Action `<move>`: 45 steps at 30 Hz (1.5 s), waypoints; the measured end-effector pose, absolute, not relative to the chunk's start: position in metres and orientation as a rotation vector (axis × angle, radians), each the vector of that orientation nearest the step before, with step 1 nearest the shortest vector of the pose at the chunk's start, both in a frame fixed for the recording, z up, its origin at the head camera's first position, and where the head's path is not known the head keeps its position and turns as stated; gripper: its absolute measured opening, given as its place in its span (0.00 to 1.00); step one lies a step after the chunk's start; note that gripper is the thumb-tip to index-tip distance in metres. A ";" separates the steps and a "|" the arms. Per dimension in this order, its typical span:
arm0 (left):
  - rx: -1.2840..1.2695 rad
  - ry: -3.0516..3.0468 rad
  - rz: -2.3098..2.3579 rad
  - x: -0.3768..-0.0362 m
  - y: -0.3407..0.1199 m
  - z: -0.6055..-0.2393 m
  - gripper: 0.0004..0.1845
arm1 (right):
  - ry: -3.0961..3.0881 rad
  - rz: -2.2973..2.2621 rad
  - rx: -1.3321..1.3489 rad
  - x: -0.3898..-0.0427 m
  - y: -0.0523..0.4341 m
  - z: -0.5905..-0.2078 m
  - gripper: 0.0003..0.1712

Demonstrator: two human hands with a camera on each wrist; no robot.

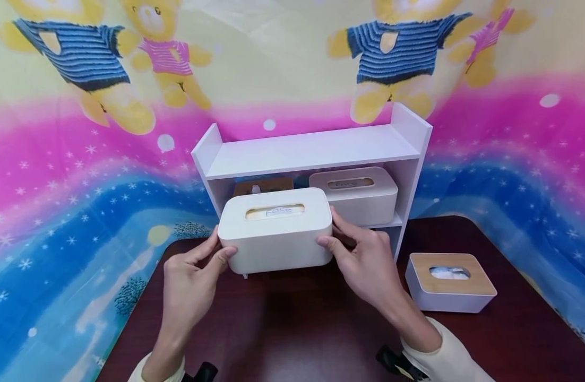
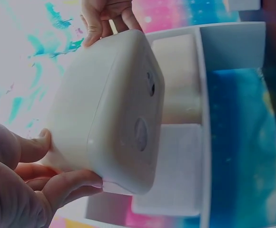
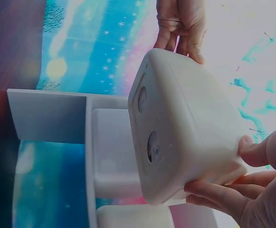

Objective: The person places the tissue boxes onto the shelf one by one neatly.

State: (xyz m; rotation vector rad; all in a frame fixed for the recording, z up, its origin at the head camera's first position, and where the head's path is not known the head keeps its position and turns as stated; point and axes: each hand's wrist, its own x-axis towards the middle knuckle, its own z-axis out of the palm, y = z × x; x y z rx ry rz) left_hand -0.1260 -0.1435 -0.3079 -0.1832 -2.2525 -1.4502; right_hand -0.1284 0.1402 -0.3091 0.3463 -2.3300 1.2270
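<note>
Plain white, the tissue box [image 1: 275, 250] is clamped between my left hand [image 1: 189, 284] and my right hand [image 1: 369, 262], thumbs on its near side — held up in front of the shelf [image 1: 311, 151]. A second white box [image 1: 366, 207] stands inside the shelf, toward its right end; to the right of the shelf, on the table [image 1: 283, 323], sits a wood-topped box [image 1: 450, 289].

White, round-cornered tissue box [image 1: 275, 252], slot [image 1: 275, 212] upward, aloft before the shelf [image 1: 311, 151]

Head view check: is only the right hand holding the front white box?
No, the left hand and the right hand grip the white box at opposite ends.
</note>
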 end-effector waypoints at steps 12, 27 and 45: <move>-0.184 -2.240 -1.476 -0.127 -0.151 -0.270 0.29 | -2.336 1.193 0.393 -0.131 0.135 -0.269 0.39; -0.205 -2.143 -1.433 -0.132 -0.157 -0.231 0.26 | -2.268 1.120 0.413 -0.138 0.130 -0.225 0.36; -0.259 -2.177 -1.457 -0.157 -0.159 -0.197 0.27 | -2.235 1.186 0.409 -0.161 0.118 -0.192 0.36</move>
